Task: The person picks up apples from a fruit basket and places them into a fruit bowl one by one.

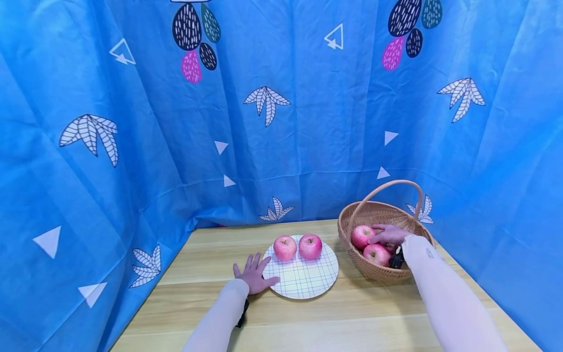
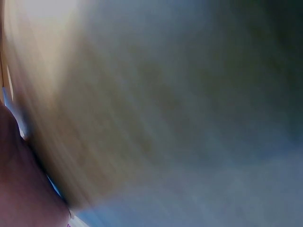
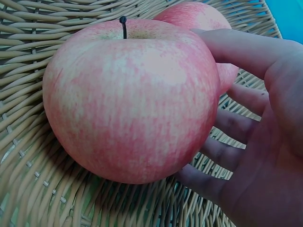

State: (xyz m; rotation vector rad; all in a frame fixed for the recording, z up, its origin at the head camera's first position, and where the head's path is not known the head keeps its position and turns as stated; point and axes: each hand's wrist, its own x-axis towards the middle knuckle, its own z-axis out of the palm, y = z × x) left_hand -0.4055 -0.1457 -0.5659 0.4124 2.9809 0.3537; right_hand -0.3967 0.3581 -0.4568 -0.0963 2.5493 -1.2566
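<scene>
My left hand (image 1: 255,277) lies with spread fingers at the left rim of a round checked plate (image 1: 303,283), its thumb over the edge. Two pink-red apples, a left one (image 1: 285,248) and a right one (image 1: 310,247), sit on the back half of the plate. My right hand (image 1: 390,235) reaches into a wicker basket (image 1: 374,270) by two more apples. Its fingers are extended and spread beside the near apple (image 3: 132,104), the thumb crossing in front of the far apple (image 3: 196,15). Blur fills most of the left wrist view, with part of the left hand (image 2: 26,189) showing.
The basket's tall arched handle (image 1: 398,182) rises over its opening, left of my right forearm. Everything stands on a light wooden table (image 1: 211,254). A blue patterned curtain (image 1: 299,146) encloses the back and sides.
</scene>
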